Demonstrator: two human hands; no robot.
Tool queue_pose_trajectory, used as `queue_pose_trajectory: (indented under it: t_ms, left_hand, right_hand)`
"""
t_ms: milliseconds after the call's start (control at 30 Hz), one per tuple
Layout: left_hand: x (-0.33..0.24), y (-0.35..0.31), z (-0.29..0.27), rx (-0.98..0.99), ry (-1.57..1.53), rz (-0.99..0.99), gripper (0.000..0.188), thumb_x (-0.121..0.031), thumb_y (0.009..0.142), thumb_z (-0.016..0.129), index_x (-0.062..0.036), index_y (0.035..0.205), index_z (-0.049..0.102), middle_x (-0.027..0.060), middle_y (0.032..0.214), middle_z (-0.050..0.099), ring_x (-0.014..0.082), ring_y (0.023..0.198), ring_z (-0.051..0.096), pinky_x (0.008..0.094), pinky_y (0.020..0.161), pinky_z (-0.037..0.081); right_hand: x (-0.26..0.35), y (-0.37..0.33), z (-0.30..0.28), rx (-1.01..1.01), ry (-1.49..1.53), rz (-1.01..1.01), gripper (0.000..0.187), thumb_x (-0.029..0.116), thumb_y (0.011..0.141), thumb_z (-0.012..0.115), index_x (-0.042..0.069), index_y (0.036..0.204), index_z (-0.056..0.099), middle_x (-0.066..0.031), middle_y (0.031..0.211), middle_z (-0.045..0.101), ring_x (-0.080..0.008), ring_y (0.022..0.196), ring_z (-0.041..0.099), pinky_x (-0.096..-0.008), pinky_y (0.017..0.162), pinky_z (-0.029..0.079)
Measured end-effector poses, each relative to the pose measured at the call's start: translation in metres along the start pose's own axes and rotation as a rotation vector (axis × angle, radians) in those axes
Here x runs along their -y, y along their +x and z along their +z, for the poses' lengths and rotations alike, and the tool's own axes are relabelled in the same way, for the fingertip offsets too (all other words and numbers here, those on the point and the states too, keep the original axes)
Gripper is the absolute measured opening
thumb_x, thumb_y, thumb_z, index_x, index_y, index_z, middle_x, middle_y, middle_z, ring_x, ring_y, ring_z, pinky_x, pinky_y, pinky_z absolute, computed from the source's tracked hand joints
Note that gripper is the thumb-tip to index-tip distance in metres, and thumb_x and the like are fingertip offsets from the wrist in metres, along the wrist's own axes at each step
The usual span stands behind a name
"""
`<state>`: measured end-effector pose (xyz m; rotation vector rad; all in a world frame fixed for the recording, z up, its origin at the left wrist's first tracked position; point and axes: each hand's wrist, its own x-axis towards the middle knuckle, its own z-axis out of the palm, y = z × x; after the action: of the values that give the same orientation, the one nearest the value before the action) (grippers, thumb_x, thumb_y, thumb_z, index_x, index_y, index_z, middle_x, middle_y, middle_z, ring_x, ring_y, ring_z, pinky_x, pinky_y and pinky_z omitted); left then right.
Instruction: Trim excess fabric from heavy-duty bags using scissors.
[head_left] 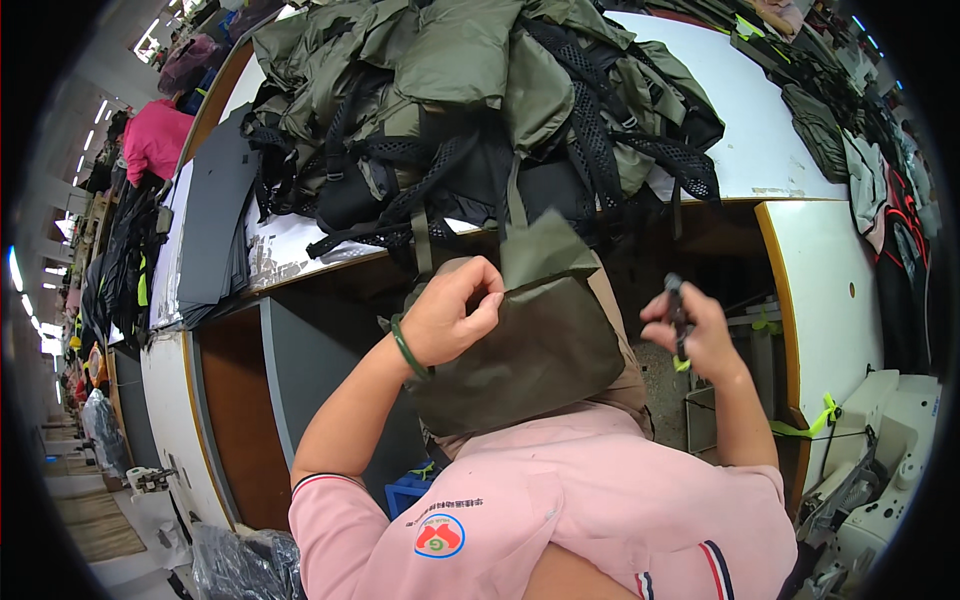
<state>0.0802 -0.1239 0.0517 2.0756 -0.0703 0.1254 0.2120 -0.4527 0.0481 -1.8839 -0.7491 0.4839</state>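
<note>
A dark olive fabric piece [530, 350], perhaps part of a bag, lies across my lap with its upper flap sticking up. My left hand [455, 312], with a green bangle [408, 350] on the wrist, is closed in a pinch at the piece's upper left edge. To the right, apart from the fabric, my right hand [695, 328] is wrapped around a small dark cutting tool [678, 310] that looks like thread snips. Motion blurs this hand and tool slightly.
Olive backpacks [450, 60] with black mesh straps are heaped on the white table [780, 130] ahead, straps hanging over its edge. Grey flat sheets [215, 210] lie at the table's left. A sewing machine [890, 470] stands at right. A blue stool [408, 490] sits below.
</note>
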Motion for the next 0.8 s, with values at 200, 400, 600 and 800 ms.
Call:
queue_pose_trajectory:
  t_ms: [200, 400, 600, 800]
  left_hand:
    - [-0.025, -0.010, 0.003, 0.205, -0.390, -0.159, 0.005, -0.008, 0.097, 0.057, -0.0044, 0.097, 0.054, -0.0068, 0.079, 0.048, 0.0010, 0.067, 0.041, 0.0195, 0.058, 0.035]
    - [-0.036, -0.015, 0.006, 0.227, -0.436, -0.196, 0.009, -0.011, 0.096, 0.062, -0.0038, 0.097, 0.056, -0.0053, 0.081, 0.052, 0.0023, 0.070, 0.045, 0.0204, 0.060, 0.038]
    - [-0.019, -0.023, 0.004, 0.187, -0.053, -0.062, 0.022, -0.015, 0.087, 0.078, -0.0041, 0.094, 0.060, -0.0040, 0.085, 0.059, 0.0034, 0.072, 0.049, 0.0220, 0.063, 0.042]
    - [0.003, -0.026, 0.015, 0.282, -0.528, -0.359, 0.020, -0.007, 0.085, 0.079, -0.0050, 0.093, 0.060, -0.0048, 0.087, 0.061, 0.0016, 0.072, 0.051, 0.0201, 0.063, 0.043]
  right_hand:
    - [0.063, 0.036, 0.007, 0.058, 0.217, -0.186, 0.034, 0.013, 0.078, 0.087, 0.001, 0.101, 0.064, -0.0027, 0.092, 0.067, -0.0077, 0.075, 0.057, -0.0230, 0.069, 0.048]
    - [0.066, 0.052, 0.030, 0.333, 0.010, -0.179, 0.027, 0.009, 0.077, 0.084, 0.001, 0.094, 0.064, -0.0015, 0.084, 0.065, -0.0076, 0.072, 0.058, -0.0241, 0.067, 0.048]
    - [0.045, 0.047, 0.036, 0.263, 0.347, 0.125, 0.023, 0.003, 0.079, 0.080, 0.005, 0.089, 0.059, 0.0009, 0.081, 0.062, -0.0054, 0.073, 0.058, -0.0221, 0.064, 0.048]
    - [0.044, 0.044, 0.038, 0.273, 0.371, 0.304, 0.021, 0.003, 0.080, 0.078, 0.004, 0.090, 0.059, -0.0011, 0.080, 0.064, -0.0072, 0.072, 0.062, -0.0220, 0.063, 0.049]
